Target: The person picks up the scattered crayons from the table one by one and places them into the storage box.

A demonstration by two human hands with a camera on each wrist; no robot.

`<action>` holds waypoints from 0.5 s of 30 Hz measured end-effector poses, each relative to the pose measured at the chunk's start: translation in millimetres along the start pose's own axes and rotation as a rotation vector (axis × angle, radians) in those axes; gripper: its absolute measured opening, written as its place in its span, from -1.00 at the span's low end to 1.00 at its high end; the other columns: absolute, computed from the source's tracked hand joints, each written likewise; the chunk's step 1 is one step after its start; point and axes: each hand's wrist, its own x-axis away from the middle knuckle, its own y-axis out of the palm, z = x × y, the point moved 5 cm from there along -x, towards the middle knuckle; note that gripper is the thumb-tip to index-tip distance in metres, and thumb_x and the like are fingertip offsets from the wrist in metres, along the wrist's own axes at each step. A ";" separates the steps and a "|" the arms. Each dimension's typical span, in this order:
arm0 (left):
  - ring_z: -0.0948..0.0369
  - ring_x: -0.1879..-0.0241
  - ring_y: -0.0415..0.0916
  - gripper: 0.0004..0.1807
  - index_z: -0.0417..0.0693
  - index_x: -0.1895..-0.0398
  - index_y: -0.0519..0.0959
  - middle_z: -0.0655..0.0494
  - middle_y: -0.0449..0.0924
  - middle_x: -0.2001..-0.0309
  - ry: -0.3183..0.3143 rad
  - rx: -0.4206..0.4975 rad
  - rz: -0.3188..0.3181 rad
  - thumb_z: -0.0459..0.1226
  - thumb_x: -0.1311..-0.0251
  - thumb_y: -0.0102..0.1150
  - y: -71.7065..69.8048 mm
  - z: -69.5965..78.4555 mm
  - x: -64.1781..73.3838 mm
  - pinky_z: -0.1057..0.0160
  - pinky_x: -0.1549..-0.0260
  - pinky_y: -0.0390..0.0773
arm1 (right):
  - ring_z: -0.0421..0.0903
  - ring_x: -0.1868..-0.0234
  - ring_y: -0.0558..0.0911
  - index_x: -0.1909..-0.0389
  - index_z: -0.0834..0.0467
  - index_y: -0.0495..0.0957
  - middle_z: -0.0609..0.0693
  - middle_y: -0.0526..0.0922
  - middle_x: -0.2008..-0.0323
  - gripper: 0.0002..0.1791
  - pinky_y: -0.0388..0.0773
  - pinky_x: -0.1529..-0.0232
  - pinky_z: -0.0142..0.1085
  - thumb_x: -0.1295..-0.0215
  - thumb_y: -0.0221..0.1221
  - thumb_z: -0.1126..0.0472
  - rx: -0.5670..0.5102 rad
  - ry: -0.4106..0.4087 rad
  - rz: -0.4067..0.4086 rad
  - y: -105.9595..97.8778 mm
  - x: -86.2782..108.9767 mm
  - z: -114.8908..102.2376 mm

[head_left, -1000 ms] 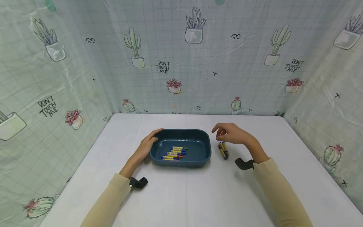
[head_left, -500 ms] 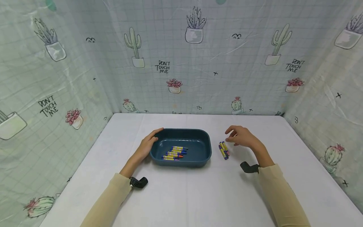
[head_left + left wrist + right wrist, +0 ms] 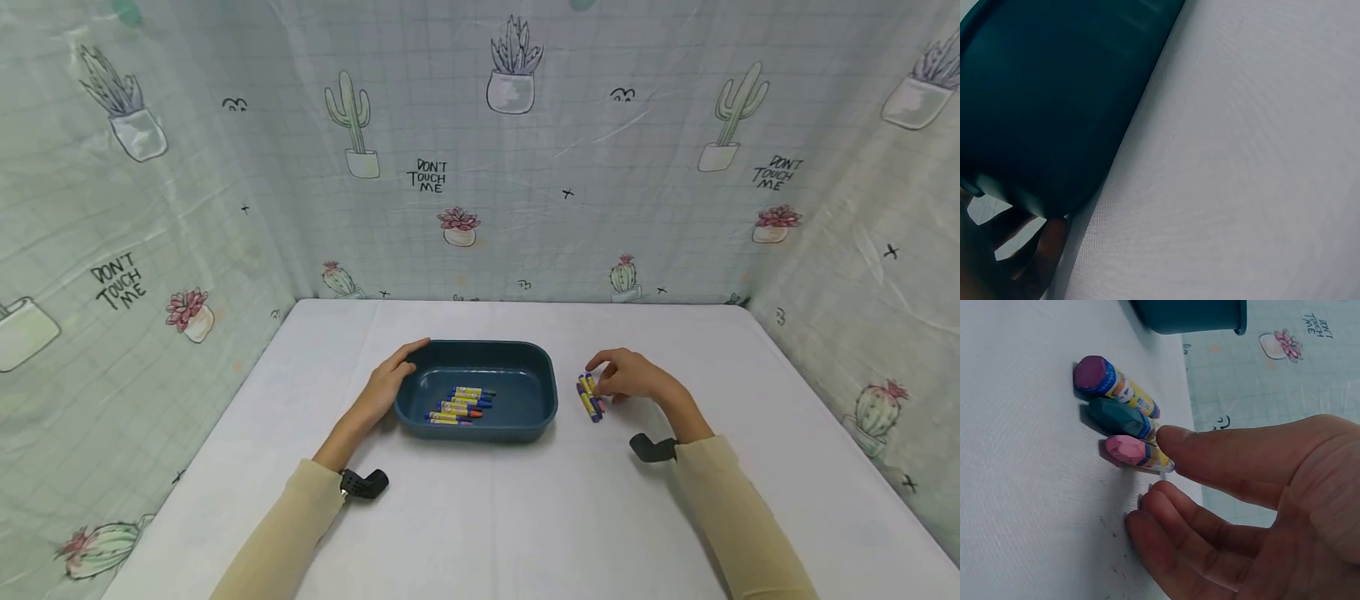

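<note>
A dark teal rectangular tray (image 3: 480, 432) stands on the table, with several yellow-wrapped crayons (image 3: 454, 416) lying in its left half. My left hand (image 3: 381, 390) grips the tray's left end, thumb over the rim and fingers against the outer wall. Right of the tray, three crayons lie side by side: a purple one (image 3: 1093, 374), a teal one (image 3: 1116, 417) and a pink one (image 3: 1127, 450). My right hand (image 3: 633, 375) hovers low at them, its thumb by the teal and pink crayons, its other fingers loosely bent beside the pink one. Whether the thumb touches them is unclear.
A white cloth covers the table (image 3: 480, 517). Behind it and at both sides hangs a pale curtain (image 3: 525, 192) printed with cacti. A black wrist camera sits on each wrist, the right one (image 3: 651, 447) low over the tabletop.
My right hand first drew back to the right from beside the tray, then came lower and left onto the three crayons. The left hand and tray have stayed in place.
</note>
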 end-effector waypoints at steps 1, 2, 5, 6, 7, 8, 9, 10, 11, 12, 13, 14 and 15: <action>-0.04 -0.65 0.02 -0.44 0.31 -0.54 0.34 0.14 0.23 -0.60 0.002 0.003 0.000 -0.21 -0.52 -0.21 -0.4 0.4 0.2 -0.30 -0.58 -0.01 | -0.07 0.35 0.64 -0.27 0.29 0.51 0.18 0.67 0.19 -0.49 0.71 0.24 -0.23 -0.32 0.30 0.26 0.004 -0.005 -0.003 0.6 -0.6 -0.3; -0.04 -0.65 0.02 -0.44 0.31 -0.54 0.34 0.14 0.23 -0.60 0.005 0.006 -0.001 -0.21 -0.52 -0.21 -0.7 0.8 0.4 -0.30 -0.58 -0.01 | -0.07 0.36 0.63 -0.27 0.29 0.52 0.17 0.67 0.21 -0.49 0.70 0.25 -0.24 -0.32 0.29 0.27 0.008 -0.006 -0.004 0.9 -1.1 -0.2; -0.03 -0.65 0.01 -0.44 0.31 -0.54 0.33 0.15 0.23 -0.60 0.010 0.016 -0.008 -0.21 -0.53 -0.22 -0.9 1.5 0.2 -0.29 -0.58 -0.03 | -0.08 0.37 0.61 -0.27 0.32 0.52 0.16 0.66 0.23 -0.50 0.66 0.28 -0.27 -0.31 0.28 0.30 0.016 -0.016 -0.019 2.4 -2.9 0.1; -0.02 -0.65 0.01 -0.44 0.31 -0.54 0.33 0.15 0.23 -0.61 0.011 0.017 -0.009 -0.21 -0.53 -0.22 -0.8 1.7 0.4 -0.29 -0.58 -0.03 | -0.08 0.37 0.60 -0.26 0.33 0.52 0.16 0.66 0.24 -0.50 0.65 0.29 -0.28 -0.30 0.27 0.31 0.014 -0.016 -0.023 2.9 -3.5 0.4; -0.02 -0.65 0.01 -0.44 0.30 -0.54 0.33 0.14 0.23 -0.61 0.012 0.017 -0.010 -0.22 -0.53 -0.22 -0.7 1.6 0.2 -0.29 -0.58 -0.03 | -0.08 0.38 0.59 -0.26 0.34 0.52 0.15 0.66 0.25 -0.50 0.64 0.30 -0.29 -0.30 0.27 0.32 0.014 -0.018 -0.027 3.5 -4.0 0.8; -0.03 -0.65 0.00 -0.44 0.30 -0.55 0.33 0.14 0.23 -0.61 0.012 0.015 -0.010 -0.22 -0.53 -0.22 -0.4 1.6 0.1 -0.28 -0.59 -0.03 | -0.08 0.37 0.59 -0.26 0.35 0.52 0.16 0.65 0.25 -0.50 0.63 0.30 -0.29 -0.29 0.26 0.33 0.015 -0.020 -0.030 4.0 -4.6 1.2; -0.03 -0.65 0.01 -0.44 0.29 -0.55 0.33 0.14 0.23 -0.61 0.010 0.013 -0.009 -0.22 -0.53 -0.22 -0.2 1.4 0.0 -0.28 -0.59 -0.03 | -0.08 0.37 0.58 -0.25 0.36 0.52 0.16 0.64 0.26 -0.49 0.63 0.31 -0.29 -0.29 0.26 0.33 0.016 -0.023 -0.033 4.5 -5.0 1.4; -0.03 -0.65 0.01 -0.43 0.29 -0.55 0.34 0.13 0.23 -0.61 0.010 0.012 -0.009 -0.23 -0.52 -0.22 -0.1 1.2 -0.1 -0.28 -0.59 -0.03 | -0.08 0.37 0.58 -0.25 0.35 0.52 0.15 0.64 0.26 -0.50 0.62 0.31 -0.30 -0.28 0.26 0.34 0.012 -0.015 -0.029 4.8 -5.5 2.0; -0.03 -0.65 0.01 -0.44 0.29 -0.54 0.34 0.14 0.23 -0.60 0.007 0.010 -0.007 -0.23 -0.52 -0.21 0.2 0.8 -0.3 -0.27 -0.59 -0.03 | -0.07 0.36 0.58 -0.24 0.34 0.52 0.14 0.63 0.26 -0.50 0.62 0.31 -0.30 -0.27 0.27 0.34 0.011 -0.011 -0.026 5.1 -5.4 2.1; -0.03 -0.65 0.01 -0.43 0.28 -0.54 0.34 0.13 0.23 -0.60 0.006 0.010 -0.007 -0.23 -0.52 -0.21 0.3 0.6 -0.2 -0.27 -0.59 -0.03 | -0.07 0.36 0.58 -0.24 0.33 0.52 0.14 0.62 0.25 -0.50 0.63 0.31 -0.29 -0.27 0.27 0.34 0.011 -0.006 -0.022 5.3 -5.6 2.2; -0.03 -0.65 0.01 -0.43 0.28 -0.54 0.34 0.13 0.23 -0.60 0.005 0.009 -0.007 -0.23 -0.52 -0.21 0.4 0.3 -0.3 -0.27 -0.59 -0.03 | -0.07 0.34 0.58 -0.23 0.32 0.51 0.14 0.62 0.24 -0.51 0.63 0.30 -0.29 -0.27 0.28 0.34 0.013 -0.004 -0.020 5.6 -5.6 2.2; -0.03 -0.65 0.02 -0.43 0.29 -0.54 0.34 0.13 0.24 -0.60 0.004 0.007 -0.005 -0.23 -0.52 -0.21 0.5 0.0 -0.4 -0.27 -0.59 -0.03 | -0.07 0.33 0.59 -0.22 0.31 0.51 0.15 0.62 0.22 -0.51 0.64 0.29 -0.29 -0.27 0.28 0.34 0.012 0.001 -0.016 5.7 -5.6 2.0; -0.03 -0.65 0.02 -0.43 0.29 -0.54 0.34 0.13 0.24 -0.60 0.003 0.007 -0.004 -0.23 -0.51 -0.21 0.5 -0.4 -0.4 -0.27 -0.59 -0.03 | -0.06 0.31 0.59 -0.22 0.30 0.51 0.15 0.62 0.21 -0.51 0.65 0.28 -0.29 -0.26 0.28 0.34 0.010 0.004 -0.012 6.0 -5.7 1.7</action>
